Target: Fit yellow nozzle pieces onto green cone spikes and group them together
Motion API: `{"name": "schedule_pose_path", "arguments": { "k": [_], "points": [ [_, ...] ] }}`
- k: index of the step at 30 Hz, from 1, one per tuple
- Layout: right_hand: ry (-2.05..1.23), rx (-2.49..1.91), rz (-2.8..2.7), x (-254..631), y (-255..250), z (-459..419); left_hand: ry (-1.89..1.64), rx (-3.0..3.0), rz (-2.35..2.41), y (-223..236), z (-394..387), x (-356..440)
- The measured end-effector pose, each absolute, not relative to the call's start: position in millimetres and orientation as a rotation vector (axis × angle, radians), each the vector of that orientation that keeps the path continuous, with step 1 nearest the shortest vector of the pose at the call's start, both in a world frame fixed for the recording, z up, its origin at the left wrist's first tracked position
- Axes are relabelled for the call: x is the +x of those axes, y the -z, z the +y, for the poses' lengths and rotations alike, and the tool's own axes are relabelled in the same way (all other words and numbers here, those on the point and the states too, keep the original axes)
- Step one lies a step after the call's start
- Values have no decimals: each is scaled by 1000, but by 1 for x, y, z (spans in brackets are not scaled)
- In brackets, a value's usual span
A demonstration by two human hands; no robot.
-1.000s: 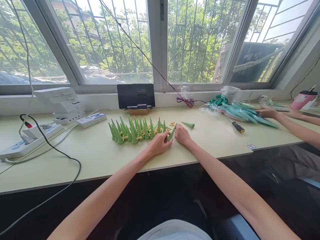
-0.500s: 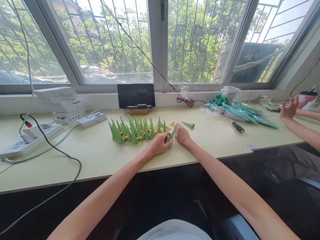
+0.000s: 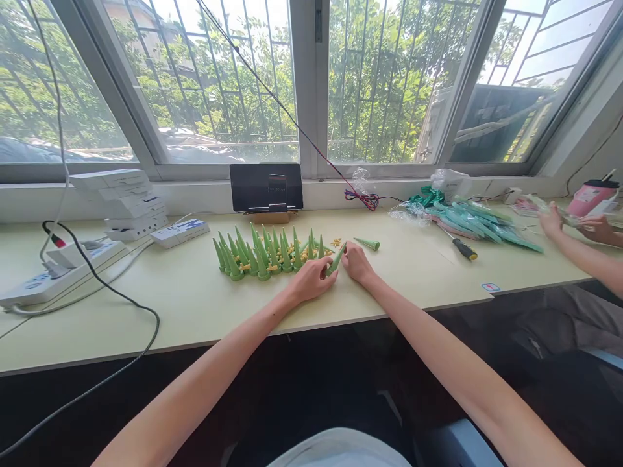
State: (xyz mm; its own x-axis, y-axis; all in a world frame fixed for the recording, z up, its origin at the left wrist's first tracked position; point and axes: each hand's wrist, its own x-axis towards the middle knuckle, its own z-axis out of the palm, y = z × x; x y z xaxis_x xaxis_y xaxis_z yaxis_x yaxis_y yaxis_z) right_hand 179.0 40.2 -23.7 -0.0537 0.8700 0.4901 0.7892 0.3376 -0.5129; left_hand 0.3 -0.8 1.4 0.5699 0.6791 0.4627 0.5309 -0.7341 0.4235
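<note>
Little has shifted at the person's own hands over the last second: the left hand (image 3: 312, 279) and right hand (image 3: 357, 264) rest on the table (image 3: 195, 305) as they did, with the same green cone (image 3: 335, 261) leaning between them, tip toward one o'clock. The work on that cone therefore seems to be at much the same stage, probably a small, careful bit of fingering. The clear change is far off at three o'clock, where a co-worker's hands (image 3: 551, 224) have left the pile of green bags (image 3: 481, 220), opened, and now come together near the pink cup (image 3: 591, 198) (what they handle is too small to tell).

The left hand's fingers are drawn in narrow, thumb and fingers holding the cone low, near its base. The right hand's fingers are curled close to the cone's upper part; whether they pinch it or something tiny, I cannot tell.

From the held cone, standing cones (image 3: 263, 264) crowd nine o'clock, yellow bits (image 3: 335, 242) lie at twelve, and a loose cone (image 3: 368, 244) lies on its side at two.
</note>
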Motion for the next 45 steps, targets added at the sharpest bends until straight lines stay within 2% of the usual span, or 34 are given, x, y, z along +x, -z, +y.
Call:
{"name": "schedule_pose_path", "arguments": {
  "k": [45],
  "points": [
    [-120, -1366, -1874, 179, 22, 40, -919, 2547, 1002, -3, -3, 2]
  ]
}}
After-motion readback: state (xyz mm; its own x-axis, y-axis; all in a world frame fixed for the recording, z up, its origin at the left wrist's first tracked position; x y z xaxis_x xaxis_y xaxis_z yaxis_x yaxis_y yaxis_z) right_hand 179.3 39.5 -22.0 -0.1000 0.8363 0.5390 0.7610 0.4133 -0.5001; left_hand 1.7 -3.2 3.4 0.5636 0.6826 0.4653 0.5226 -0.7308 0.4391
